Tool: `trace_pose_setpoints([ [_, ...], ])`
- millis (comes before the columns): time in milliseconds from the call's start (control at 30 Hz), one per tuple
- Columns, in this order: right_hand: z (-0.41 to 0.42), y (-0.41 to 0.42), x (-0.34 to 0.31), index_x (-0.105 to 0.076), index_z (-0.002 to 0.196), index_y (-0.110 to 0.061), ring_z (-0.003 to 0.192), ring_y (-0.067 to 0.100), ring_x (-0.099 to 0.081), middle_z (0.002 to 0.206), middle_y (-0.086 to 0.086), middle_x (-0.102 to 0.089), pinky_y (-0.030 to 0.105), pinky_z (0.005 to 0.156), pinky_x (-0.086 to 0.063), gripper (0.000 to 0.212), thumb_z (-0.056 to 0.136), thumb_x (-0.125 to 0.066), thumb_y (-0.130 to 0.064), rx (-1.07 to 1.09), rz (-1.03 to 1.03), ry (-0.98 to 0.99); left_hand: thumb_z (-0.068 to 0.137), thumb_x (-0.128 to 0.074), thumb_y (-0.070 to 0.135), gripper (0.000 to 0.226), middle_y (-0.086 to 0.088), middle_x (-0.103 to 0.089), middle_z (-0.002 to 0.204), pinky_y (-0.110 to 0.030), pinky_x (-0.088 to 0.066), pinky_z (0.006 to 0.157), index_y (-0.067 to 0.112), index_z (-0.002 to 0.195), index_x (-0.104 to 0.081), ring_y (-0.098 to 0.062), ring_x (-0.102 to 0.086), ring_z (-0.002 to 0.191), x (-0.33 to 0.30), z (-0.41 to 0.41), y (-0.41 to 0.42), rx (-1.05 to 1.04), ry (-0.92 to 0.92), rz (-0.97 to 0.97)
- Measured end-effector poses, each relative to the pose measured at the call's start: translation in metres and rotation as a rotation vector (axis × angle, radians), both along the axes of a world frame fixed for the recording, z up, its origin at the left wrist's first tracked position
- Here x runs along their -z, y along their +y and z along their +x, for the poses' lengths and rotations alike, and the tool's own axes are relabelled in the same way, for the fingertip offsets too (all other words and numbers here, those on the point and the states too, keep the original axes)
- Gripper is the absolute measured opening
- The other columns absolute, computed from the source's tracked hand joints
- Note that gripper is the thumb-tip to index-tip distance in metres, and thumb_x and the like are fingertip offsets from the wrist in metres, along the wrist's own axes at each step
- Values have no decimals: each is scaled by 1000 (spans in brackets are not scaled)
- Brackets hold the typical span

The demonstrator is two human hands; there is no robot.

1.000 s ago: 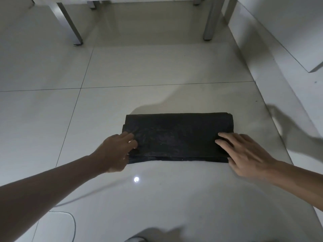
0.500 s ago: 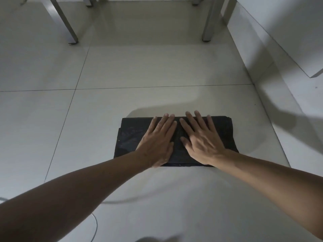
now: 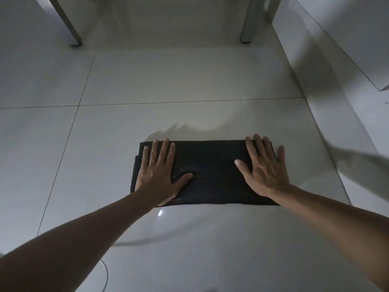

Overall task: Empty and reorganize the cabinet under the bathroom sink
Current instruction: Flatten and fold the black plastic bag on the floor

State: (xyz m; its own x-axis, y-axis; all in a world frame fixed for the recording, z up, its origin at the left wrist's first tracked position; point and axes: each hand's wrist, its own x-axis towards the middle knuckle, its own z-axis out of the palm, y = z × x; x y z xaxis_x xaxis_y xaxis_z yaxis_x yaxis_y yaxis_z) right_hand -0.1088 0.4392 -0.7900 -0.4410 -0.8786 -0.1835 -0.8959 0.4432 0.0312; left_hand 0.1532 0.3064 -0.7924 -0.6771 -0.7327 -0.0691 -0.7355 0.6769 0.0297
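A black folded cloth [image 3: 210,165] lies flat on the pale tiled floor [image 3: 168,81] in front of me. My left hand [image 3: 157,173] rests palm down on the cloth's left end, fingers spread. My right hand [image 3: 263,167] lies palm down on its right end, fingers spread, with the fingertips reaching the far edge. Neither hand grips anything. The cloth's middle shows between the two hands.
Two grey metal legs [image 3: 69,28] [image 3: 249,22] of a piece of furniture stand at the far end of the floor. A white wall and a white panel [image 3: 336,49] run along the right side. A thin white cable [image 3: 105,275] curls on the floor near my left arm.
My hands were first at the cloth's near corners, then side by side on its middle. Now they have slid apart to its left and right ends.
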Motion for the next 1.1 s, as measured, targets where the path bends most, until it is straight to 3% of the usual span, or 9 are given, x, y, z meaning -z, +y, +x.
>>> trace_pose_setpoints([
  [100, -6, 2, -1, 4, 155, -22, 150, 26, 5, 164, 1, 4, 59, 118, -2, 83, 86, 7, -69, 11, 38, -13, 84, -8, 77, 97, -10, -14, 161, -54, -9, 119, 9, 153, -19, -32, -7, 149, 0, 13, -4, -93, 9, 28],
  [200, 6, -5, -12, -9, 155, -15, 150, 32, -3, 163, 8, -8, 61, 117, -6, 84, 88, 0, -65, -1, -5, 30, 87, -9, 70, 91, -14, -11, 161, -56, -6, 118, 7, 153, -18, -34, -5, 148, -6, 14, -6, -143, 10, 24],
  [367, 57, -28, -20, -17, 155, -14, 150, 30, -9, 163, 9, -12, 59, 118, -9, 75, 93, -12, -56, -220, -96, -72, 93, -9, 55, 76, -13, 1, 162, -52, -1, 120, 10, 154, -8, -26, 4, 149, -18, -22, 4, 181, 37, 11],
  [467, 62, -31, -10, -13, 155, -17, 151, 28, -7, 164, 7, -9, 58, 119, -7, 78, 91, -9, -61, -213, -43, -83, 90, 2, 63, 81, -8, 5, 162, -49, 1, 120, 13, 155, -1, -23, 8, 149, -12, -37, 5, 258, -25, 42],
  [600, 23, -18, -4, -2, 156, -17, 151, 25, 1, 164, 5, 2, 55, 120, -1, 84, 91, -5, -70, -79, -6, -40, 88, 1, 69, 86, -5, -2, 163, -44, -2, 121, 16, 155, -7, -23, 2, 150, -3, -16, -12, 142, -34, 20],
  [733, -7, 4, -2, 5, 156, -15, 151, 23, 5, 164, 2, 6, 55, 120, -5, 88, 89, -1, -73, 52, 29, -28, 88, -1, 73, 87, -5, -11, 162, -45, -5, 121, 18, 154, -15, -23, -7, 149, 0, 10, -20, 12, 20, 32],
  [867, -16, 14, -3, 9, 155, -16, 151, 21, 8, 164, 0, 10, 55, 120, -3, 88, 88, 3, -72, 69, 45, -56, 89, -4, 71, 87, -5, -8, 162, -50, -5, 120, 15, 154, -12, -21, -2, 150, 3, 31, -24, -107, 61, 81],
  [967, -10, 15, -13, 0, 155, -15, 150, 28, -4, 164, 6, 0, 54, 118, -13, 83, 93, -14, -68, 149, 4, -65, 88, -7, 71, 90, -10, -8, 162, -51, -7, 120, 9, 154, -12, -26, -5, 149, 1, 38, -22, -174, 74, 89],
  [1100, 4, 20, -33, -33, 138, -6, 125, 36, -43, 138, 17, -42, 49, 95, -42, 75, 88, -54, -59, 440, -143, -133, 88, -40, 59, 78, -16, -28, 150, -50, -23, 109, 8, 145, -26, -35, -26, 135, -12, 35, -1, -468, 201, 184],
])
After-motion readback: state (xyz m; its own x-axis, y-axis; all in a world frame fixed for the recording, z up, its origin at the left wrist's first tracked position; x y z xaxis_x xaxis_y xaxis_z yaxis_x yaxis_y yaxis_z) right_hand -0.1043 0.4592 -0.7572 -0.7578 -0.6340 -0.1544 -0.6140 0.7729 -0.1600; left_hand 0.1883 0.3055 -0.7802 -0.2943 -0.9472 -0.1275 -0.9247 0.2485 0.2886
